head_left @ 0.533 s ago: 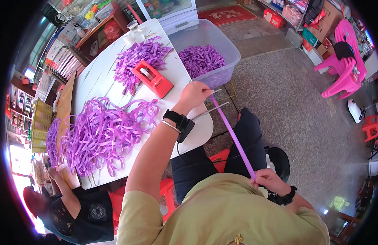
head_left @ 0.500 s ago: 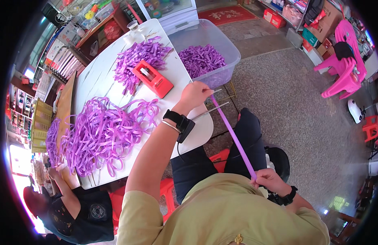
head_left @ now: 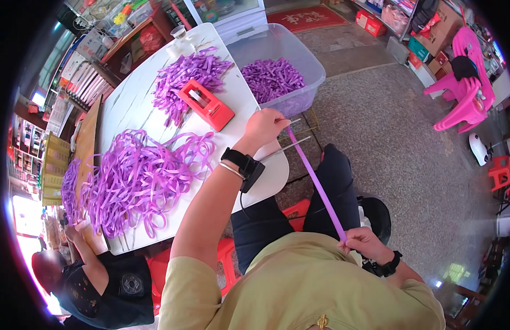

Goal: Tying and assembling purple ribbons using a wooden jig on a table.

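A long purple strip [head_left: 315, 181] stretches taut between my two hands. My left hand [head_left: 264, 126], with a black watch on its wrist, pinches the strip's far end at the edge of the white table [head_left: 128, 104]. My right hand [head_left: 362, 242] grips the near end close to my chest. A big loose pile of purple strips [head_left: 136, 176] lies on the table left of my left arm. A red tabletop device [head_left: 206, 104] stands beyond it, beside a second purple heap [head_left: 186, 74].
A clear plastic bin [head_left: 312, 74] holding cut purple pieces stands on the floor right of the table. Another person in black [head_left: 103, 289] sits at lower left with a hand at the pile. Pink plastic chairs [head_left: 464, 99] stand at far right. Shelves line the left.
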A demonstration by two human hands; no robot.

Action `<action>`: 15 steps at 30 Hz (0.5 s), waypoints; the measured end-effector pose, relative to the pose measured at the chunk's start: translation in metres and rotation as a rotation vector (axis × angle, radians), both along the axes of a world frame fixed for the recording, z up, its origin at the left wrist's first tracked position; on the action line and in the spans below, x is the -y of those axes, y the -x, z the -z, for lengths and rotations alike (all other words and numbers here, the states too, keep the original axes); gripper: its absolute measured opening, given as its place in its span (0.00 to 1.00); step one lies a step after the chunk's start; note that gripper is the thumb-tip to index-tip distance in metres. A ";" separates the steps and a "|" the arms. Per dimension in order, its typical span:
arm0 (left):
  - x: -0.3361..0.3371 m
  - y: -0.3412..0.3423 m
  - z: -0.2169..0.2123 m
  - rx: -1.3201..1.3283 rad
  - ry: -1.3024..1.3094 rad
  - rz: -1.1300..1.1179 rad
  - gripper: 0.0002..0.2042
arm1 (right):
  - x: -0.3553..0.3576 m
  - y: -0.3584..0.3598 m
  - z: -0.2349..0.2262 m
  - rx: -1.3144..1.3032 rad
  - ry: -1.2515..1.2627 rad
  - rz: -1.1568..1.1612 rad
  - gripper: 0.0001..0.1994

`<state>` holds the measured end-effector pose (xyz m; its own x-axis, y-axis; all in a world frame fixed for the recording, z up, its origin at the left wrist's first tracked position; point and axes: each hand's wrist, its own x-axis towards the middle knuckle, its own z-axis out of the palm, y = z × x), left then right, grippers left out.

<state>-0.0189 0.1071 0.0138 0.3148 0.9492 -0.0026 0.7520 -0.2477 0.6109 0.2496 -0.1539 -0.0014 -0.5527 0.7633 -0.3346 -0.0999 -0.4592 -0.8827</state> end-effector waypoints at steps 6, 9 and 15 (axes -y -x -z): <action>0.001 -0.001 0.000 0.016 0.004 -0.006 0.09 | -0.009 0.000 -0.027 -0.029 -0.053 0.011 0.07; 0.000 0.003 0.002 0.008 -0.017 0.003 0.09 | -0.031 0.001 -0.065 -0.016 -0.086 -0.032 0.06; -0.002 0.001 0.001 0.035 -0.029 0.038 0.09 | -0.108 0.023 -0.137 -0.009 -0.652 -0.117 0.05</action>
<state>-0.0203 0.1090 0.0129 0.3503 0.9359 0.0362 0.7200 -0.2938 0.6287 0.2269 -0.0463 0.1352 -0.6449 0.7426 0.1806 -0.0900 0.1609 -0.9829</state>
